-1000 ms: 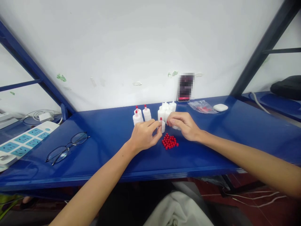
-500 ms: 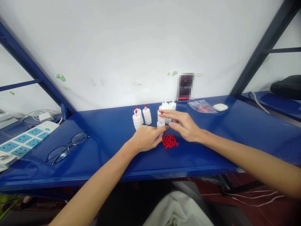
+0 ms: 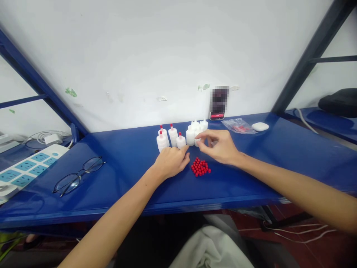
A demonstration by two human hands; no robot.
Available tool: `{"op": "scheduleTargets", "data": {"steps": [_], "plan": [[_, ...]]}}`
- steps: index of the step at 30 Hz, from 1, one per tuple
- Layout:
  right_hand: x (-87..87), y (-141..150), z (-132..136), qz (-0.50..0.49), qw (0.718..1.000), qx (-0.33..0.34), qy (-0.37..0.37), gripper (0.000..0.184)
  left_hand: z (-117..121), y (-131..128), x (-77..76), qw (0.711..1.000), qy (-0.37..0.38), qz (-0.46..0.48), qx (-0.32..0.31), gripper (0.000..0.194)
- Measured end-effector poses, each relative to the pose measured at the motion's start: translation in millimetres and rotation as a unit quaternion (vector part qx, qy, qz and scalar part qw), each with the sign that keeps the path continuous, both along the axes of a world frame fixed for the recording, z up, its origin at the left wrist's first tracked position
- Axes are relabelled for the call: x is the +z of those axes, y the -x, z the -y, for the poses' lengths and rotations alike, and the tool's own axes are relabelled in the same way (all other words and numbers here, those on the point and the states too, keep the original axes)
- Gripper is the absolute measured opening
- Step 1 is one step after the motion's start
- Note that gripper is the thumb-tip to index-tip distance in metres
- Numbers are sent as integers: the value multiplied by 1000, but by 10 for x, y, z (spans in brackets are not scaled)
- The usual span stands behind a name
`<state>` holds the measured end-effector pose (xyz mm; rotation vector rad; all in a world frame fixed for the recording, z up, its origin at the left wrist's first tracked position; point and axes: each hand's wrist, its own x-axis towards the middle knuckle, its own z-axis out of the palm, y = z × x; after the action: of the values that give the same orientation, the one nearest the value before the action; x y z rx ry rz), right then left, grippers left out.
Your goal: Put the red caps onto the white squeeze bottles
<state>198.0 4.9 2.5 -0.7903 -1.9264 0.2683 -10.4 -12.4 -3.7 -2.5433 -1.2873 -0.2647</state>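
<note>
A small white squeeze bottle with a red tip cap stands upright on the blue table, its lower part hidden behind my left hand. The fingers of that hand are curled against the bottle. My right hand has its thumb and index finger closed on an uncapped white bottle at the front of a group. Other uncapped white bottles stand close beside it. On the left are several red-capped bottles. Between the hands and nearer to me lies a pile of small red caps.
Eyeglasses and a power strip lie at the left. A phone leans on the wall. Right of it are a clear plastic bag with red pieces and a white rounded case. The blue table's front edge runs near me.
My left hand has moved left with the red-capped bottle, which now stands nearer the capped group. My right hand has left that bottle's cap and lowered to an uncapped bottle.
</note>
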Motion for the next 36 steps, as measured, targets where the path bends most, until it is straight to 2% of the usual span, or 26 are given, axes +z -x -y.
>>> {"op": "scheduleTargets", "data": {"steps": [4, 8, 10, 14, 17, 21, 23, 26, 28, 31, 36], "plan": [[-29, -46, -25, 22, 997, 42, 61, 18, -6, -6, -1, 1000, 0, 16, 3, 34], [-58, -36, -65, 66, 986, 103, 113, 30, 14, 16, 5, 996, 26, 6, -80, 31], [-73, -19, -79, 73, 983, 126, 108, 33, 22, 28, 6, 993, 38, -3, -114, 32], [-92, 1, -86, 89, 982, 144, 83, 34, 18, 42, 4, 989, 52, 6, -137, 31], [-60, -5, -65, 122, 983, 128, 51, 30, 12, 49, 6, 988, 62, 7, -143, 33], [73, -66, -15, 162, 984, 79, 3, 21, 13, 51, 17, 987, 73, -2, -145, 36], [138, -123, -2, 206, 977, 40, 25, 17, 15, 47, 16, 987, 75, 5, -144, 34], [159, -215, -18, 300, 948, -15, 104, 15, 13, 39, 2, 987, 76, 23, -137, 30], [122, -258, -48, 331, 934, -17, 132, 21, 6, 37, -13, 989, 76, 31, -124, 27], [62, -266, -79, 340, 931, 10, 132, 24, -6, 38, -31, 991, 72, 34, -103, 21], [125, -180, -17, 288, 948, 32, 133, 14, 4, 38, -24, 995, 48, 43, -81, 18]]}}
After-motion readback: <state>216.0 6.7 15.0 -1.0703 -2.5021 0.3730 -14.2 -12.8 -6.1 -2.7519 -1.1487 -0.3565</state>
